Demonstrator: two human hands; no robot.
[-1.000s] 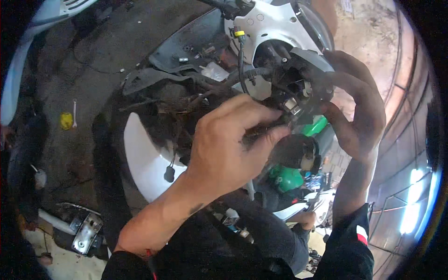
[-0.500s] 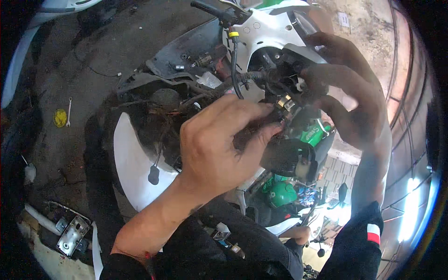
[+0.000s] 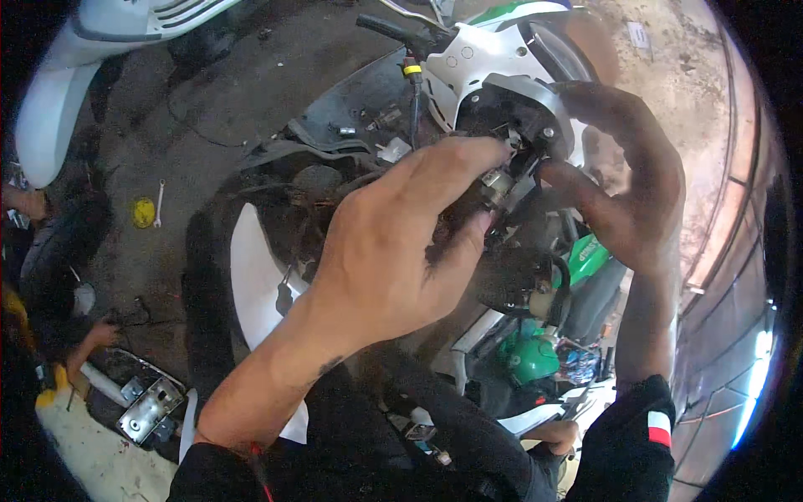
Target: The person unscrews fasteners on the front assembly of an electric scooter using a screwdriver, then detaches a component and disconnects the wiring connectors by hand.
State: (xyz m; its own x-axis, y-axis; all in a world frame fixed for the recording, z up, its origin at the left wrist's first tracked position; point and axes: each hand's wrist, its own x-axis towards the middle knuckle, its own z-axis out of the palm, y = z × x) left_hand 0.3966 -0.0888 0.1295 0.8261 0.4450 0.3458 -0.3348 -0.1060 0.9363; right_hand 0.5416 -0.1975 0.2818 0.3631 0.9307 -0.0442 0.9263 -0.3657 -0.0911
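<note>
My left hand (image 3: 389, 238) reaches in from the lower left, thumb and fingertips pinched on a small silvery metal fitting (image 3: 499, 184). My right hand (image 3: 640, 188) is curled around a dark grey plastic housing (image 3: 527, 96), fingers over its far edge and thumb beneath. The fitting sits at the lower side of the housing's dark inner face; whether it is fastened there I cannot tell. Two screw heads show on the housing. Behind both hands stands a partly stripped motor scooter with a white handlebar cover (image 3: 478, 52). A cable with a yellow band (image 3: 411, 70) hangs from the handlebar.
A white curved panel (image 3: 251, 276) lies left of my left forearm. A wrench (image 3: 160, 205) and a yellow round object (image 3: 144, 212) are on the dark floor. At the far left, another person's hand (image 3: 102, 336) is near a metal box-like part (image 3: 150, 410). A green helmet (image 3: 533, 360) is at lower right.
The housing in my right hand has turned so its inner face and screws show. My left hand has brought the fitting up against it. Another person's hands have come into view at left.
</note>
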